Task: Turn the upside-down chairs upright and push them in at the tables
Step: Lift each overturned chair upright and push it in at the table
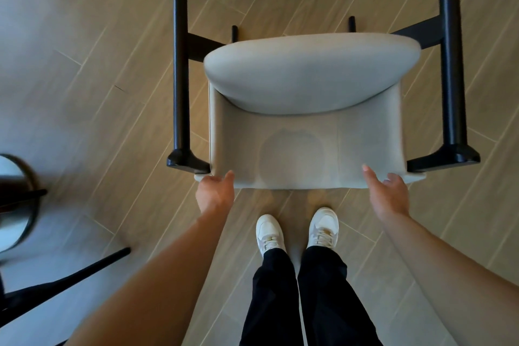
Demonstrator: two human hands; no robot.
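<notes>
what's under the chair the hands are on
Under the grey chair shows wood-look floor and two thin dark legs poking out behind the backrest. The seat covers everything directly beneath it.

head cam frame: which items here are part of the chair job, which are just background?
In the job:
- grey upholstered chair with black frame, held off the floor
- left hand on its near left corner
- right hand at its near right corner, fingers open

Background:
- black chair legs at lower left
- round object at the left edge, blurred
- wood-look floor
</notes>
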